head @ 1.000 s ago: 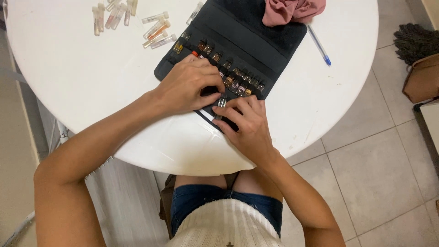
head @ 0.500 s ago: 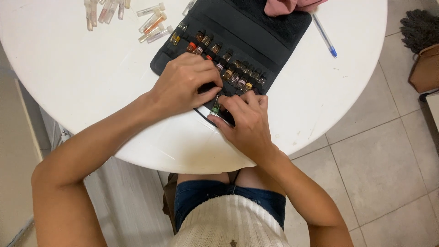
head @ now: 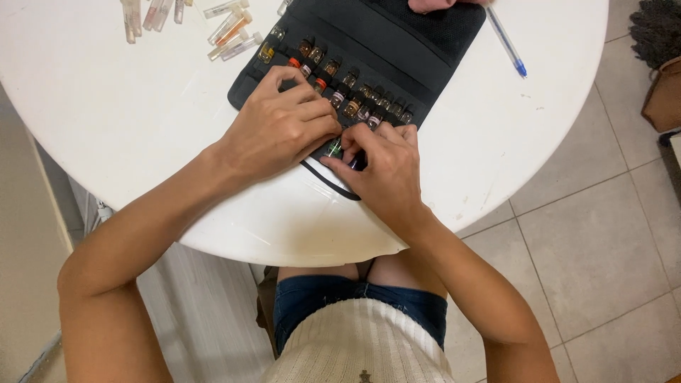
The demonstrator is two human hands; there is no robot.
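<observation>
A black fabric organiser case [head: 397, 42] lies open on the round white table [head: 128, 120], with several small glass vials [head: 352, 106] tucked in rows of loops. My left hand [head: 280, 128] rests flat on the case's near edge, pressing it down. My right hand [head: 379, 167] sits just right of it, its fingertips pinching a small vial with a green label [head: 335, 147] at the case's lower corner. Both hands touch each other and cover the near rows.
Loose sample vials [head: 227, 32] lie scattered at the table's far left. A blue pen [head: 505, 41] lies right of the case, and a pink cloth [head: 436, 6] sits on its far end. Tiled floor and a brown bag [head: 663, 96] are to the right.
The view has shifted slightly, so the case sits higher in the picture. My hands have stayed at the case's near corner, with the right fingers working at the small vial.
</observation>
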